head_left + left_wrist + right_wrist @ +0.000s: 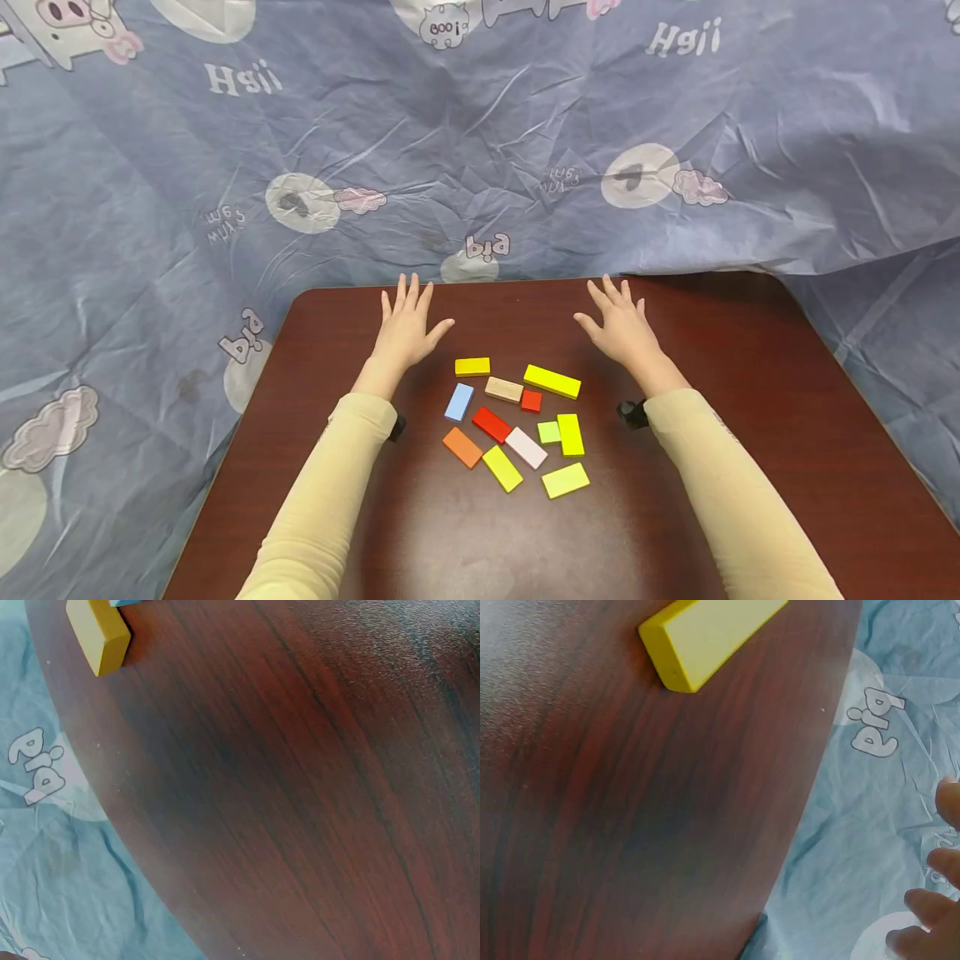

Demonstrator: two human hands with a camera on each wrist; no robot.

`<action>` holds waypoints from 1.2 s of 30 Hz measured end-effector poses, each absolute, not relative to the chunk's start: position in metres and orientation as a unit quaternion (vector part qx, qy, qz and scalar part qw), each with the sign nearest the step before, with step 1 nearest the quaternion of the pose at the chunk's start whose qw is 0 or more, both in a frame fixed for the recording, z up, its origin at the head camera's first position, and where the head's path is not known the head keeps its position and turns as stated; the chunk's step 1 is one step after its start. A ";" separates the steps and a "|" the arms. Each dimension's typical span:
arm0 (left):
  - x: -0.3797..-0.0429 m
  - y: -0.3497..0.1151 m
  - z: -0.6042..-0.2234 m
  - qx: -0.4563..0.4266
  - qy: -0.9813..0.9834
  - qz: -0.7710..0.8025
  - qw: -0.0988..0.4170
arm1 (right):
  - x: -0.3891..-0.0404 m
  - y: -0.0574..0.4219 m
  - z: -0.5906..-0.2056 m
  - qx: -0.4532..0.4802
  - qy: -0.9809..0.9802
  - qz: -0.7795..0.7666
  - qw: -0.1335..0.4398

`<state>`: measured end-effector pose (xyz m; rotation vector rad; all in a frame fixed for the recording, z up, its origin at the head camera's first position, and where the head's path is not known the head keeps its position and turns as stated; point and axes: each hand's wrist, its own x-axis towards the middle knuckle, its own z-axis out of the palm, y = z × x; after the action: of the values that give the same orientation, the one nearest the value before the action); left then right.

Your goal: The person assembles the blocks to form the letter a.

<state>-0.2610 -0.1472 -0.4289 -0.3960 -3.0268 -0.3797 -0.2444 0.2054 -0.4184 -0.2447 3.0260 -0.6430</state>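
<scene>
Several coloured blocks lie scattered between the two forearms in the head view. Nearest my left hand (405,329), which is spread with straight fingers and holds nothing, is a small yellow block (472,367). My right hand (622,329) is likewise spread and holds nothing, with a long yellow block (552,382) below and left of it. Among the others are a blue block (459,402), a tan block (504,389), a red block (492,424), an orange block (462,447) and a pale pink block (527,447). The right wrist view catches fingertips (930,907) at its right edge.
The blocks lie on a dark brown wooden table (750,417) with rounded far corners. Behind its far edge hangs a blue-grey printed cloth (465,150), which also shows at both sides. A dark wrist camera (633,414) sits beside the right cuff.
</scene>
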 end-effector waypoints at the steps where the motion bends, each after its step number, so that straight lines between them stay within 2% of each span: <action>1: -0.261 -0.148 -0.430 -0.128 -0.984 -0.120 0.033 | -0.244 0.205 -0.420 -0.081 0.975 -0.206 0.019; 10: -0.259 -0.155 -0.443 -0.131 -0.986 -0.099 0.037 | -0.237 0.194 -0.437 -0.096 0.976 -0.196 0.006; 23: -0.252 -0.159 -0.464 -0.145 -0.987 -0.054 0.032 | -0.224 0.178 -0.470 -0.128 0.979 -0.158 0.015; 36: -0.237 -0.138 -0.480 -0.222 -0.974 -0.047 -0.014 | -0.209 0.162 -0.485 -0.154 0.977 -0.141 0.031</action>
<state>-0.2374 -0.1379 -0.4796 -0.7029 -3.0862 -0.1497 -0.2085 0.1615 -0.4849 -0.4752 3.0108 -0.4328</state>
